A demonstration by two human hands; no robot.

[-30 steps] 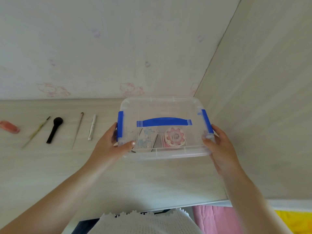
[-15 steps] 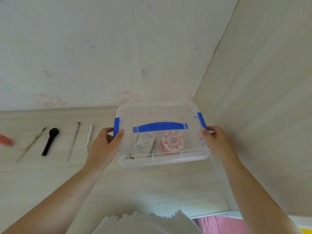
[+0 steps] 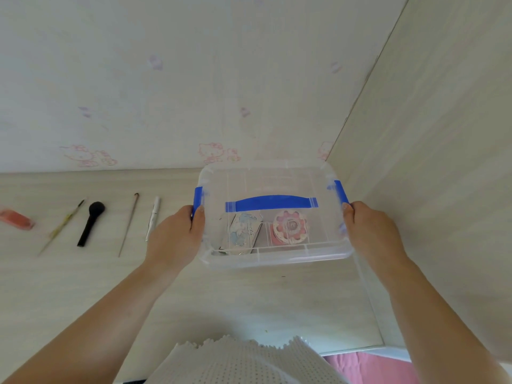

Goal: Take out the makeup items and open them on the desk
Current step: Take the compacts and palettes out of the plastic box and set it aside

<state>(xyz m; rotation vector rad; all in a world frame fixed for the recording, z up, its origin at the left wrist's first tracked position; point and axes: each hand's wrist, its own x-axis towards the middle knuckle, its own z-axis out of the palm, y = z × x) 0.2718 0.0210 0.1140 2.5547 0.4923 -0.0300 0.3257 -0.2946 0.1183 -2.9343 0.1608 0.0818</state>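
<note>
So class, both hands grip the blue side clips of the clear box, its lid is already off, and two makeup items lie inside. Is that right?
Not quite. The lid is not off: the head view shows it on the clear box, its blue handle lying flat across the top. The rest stands: the left hand and right hand grip the blue side clips, and two makeup items lie inside.

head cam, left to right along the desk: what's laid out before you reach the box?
Orange-pink item → thin yellowish tool → black brush → thin brown stick → white pen-like tube → left hand on the clear box → right hand.
</note>
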